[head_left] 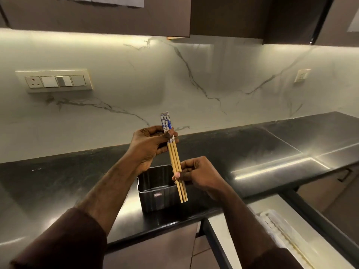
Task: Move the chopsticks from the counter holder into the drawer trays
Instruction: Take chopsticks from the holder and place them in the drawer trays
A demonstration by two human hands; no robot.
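- Marble-veined wall (194,78) runs behind a dark, glossy table (252,148), lit from under brown cabinets (116,14).
- On the wall sit a switch plate (55,81) at left and a small socket (302,75) at right.
- Chopsticks (175,162), a small bundle with blue-and-white patterned tops and plain wooden lower ends, are held in the air, nearly upright and leaning a little, above the holder.
- Left hand (149,146): its grip is closed round the bundle near the patterned tops, thumb across the front.
- Right hand (198,174): its grip pinches the same bundle lower down, fingertips on the wooden part, with the thin ends sticking out below.
- Holder (155,191), a dark rectangular tub, stands on the table near the front edge, just below the hands; no chopsticks show inside it.
- At lower right an open drawer (229,226) shows a pale tray (287,235) with long thin pieces lying in it, too blurred to name.
- Both forearms wear dark brown sleeves (64,243).
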